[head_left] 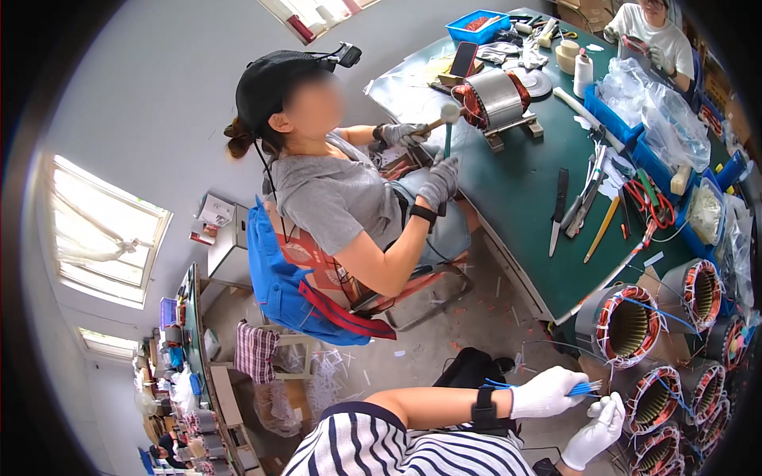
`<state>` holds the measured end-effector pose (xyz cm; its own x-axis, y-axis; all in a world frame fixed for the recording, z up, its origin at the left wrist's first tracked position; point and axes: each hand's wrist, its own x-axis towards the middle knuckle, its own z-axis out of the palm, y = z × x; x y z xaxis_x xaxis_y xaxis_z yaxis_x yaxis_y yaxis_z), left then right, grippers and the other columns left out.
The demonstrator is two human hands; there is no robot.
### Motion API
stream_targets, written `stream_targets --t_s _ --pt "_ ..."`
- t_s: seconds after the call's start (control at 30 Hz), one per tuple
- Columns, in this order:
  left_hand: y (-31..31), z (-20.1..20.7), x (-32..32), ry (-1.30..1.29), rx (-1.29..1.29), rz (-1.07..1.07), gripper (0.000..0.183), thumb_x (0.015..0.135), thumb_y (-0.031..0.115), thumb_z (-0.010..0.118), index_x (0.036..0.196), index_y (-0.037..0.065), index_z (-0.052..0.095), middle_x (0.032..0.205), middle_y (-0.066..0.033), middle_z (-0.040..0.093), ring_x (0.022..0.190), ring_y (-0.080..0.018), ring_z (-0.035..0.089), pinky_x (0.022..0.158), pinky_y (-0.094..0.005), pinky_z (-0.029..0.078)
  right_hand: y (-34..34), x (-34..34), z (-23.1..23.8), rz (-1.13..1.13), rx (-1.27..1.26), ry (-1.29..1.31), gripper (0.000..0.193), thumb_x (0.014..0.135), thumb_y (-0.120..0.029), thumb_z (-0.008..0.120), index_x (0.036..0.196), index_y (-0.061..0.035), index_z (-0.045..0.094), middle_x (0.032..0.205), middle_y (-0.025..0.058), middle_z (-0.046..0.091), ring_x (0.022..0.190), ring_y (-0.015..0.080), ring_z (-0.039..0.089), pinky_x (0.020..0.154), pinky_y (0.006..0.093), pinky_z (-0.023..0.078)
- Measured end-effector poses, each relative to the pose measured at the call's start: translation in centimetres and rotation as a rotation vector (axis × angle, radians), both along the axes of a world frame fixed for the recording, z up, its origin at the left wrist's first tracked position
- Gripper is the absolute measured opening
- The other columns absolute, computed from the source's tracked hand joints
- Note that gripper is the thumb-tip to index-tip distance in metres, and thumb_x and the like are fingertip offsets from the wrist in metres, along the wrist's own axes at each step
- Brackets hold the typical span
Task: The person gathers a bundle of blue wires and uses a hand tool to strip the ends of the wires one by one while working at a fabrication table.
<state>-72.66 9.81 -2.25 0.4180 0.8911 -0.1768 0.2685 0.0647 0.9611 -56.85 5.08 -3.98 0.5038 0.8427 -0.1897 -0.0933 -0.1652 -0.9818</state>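
Note:
My left hand, in a white glove, is closed round a bundle of thin blue strands. Their ends stick out past the fingers on one side and behind the wrist on the other. Just below and to the right, my white-gloved right hand has its fingers bent together in a pinch; what lies between them is too small to make out. Beside that hand stands a motor stator with a laced copper winding. Another stator, with a blue strand across its opening, is above both hands.
A co-worker sits at the green table, holding a mallet near a stator. Knives, red-handled scissors and blue bins lie on the table. Another person works at the far right.

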Motion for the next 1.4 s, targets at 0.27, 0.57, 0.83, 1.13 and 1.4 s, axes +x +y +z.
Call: stream_targets --t_s 0.27,0.57,0.83,1.13,1.4 --pt "0.8 -0.7 4.2 -0.131 -0.026 0.009 0.011 0.079 0.009 0.056 0.087 0.003 0.058 0.073 -0.0217 0.059 0.069 -0.0405 0.058 0.061 -0.0427 0.046 -0.6 -0.2 1.0 -0.004 -0.062 -0.327 0.024 0.097 -0.014 0.045 0.102 0.0042 0.06 0.098 0.0078 0.06 0.089 0.0176 0.055 0.082 0.0298 0.045" --pt "3.1 -0.7 1.3 0.069 -0.037 0.07 0.016 0.083 0.012 0.06 0.094 0.001 0.064 0.073 -0.0167 0.062 0.06 -0.0234 0.059 0.061 -0.0301 0.046 1.1 -2.2 2.1 0.016 -0.025 -0.036 0.012 0.09 -0.004 0.056 0.1 -0.0013 0.061 0.083 -0.0002 0.061 0.07 0.0046 0.056 0.061 0.0174 0.043" --pt "3.2 -1.4 2.9 0.052 0.02 0.029 0.019 0.084 0.009 0.059 0.099 0.0 0.065 0.074 -0.0124 0.064 0.062 -0.0156 0.058 0.062 -0.0284 0.046 0.3 -0.1 0.6 0.182 0.108 -0.345 0.029 0.086 -0.003 0.061 0.115 -0.0015 0.06 0.099 0.0064 0.059 0.082 0.0138 0.059 0.069 0.0244 0.047" --pt "3.9 -2.1 2.4 0.03 -0.047 -0.063 0.02 0.084 0.004 0.056 0.101 0.001 0.065 0.073 -0.0071 0.064 0.065 -0.008 0.057 0.063 -0.0245 0.047 3.9 1.8 0.7 0.343 0.247 -1.386 0.023 0.072 -0.015 0.069 0.092 -0.0084 0.061 0.084 0.006 0.055 0.081 0.023 0.055 0.068 0.0371 0.043" --pt "5.0 -2.4 1.8 -0.021 0.125 -0.121 0.02 0.084 0.003 0.055 0.102 0.0 0.064 0.077 -0.0097 0.065 0.069 -0.0095 0.059 0.066 -0.0255 0.048 4.3 0.1 0.7 0.151 -0.303 0.485 0.028 0.094 -0.023 0.052 0.073 -0.0053 0.057 0.054 -0.0009 0.048 0.045 0.006 0.041 0.043 0.0211 0.03"
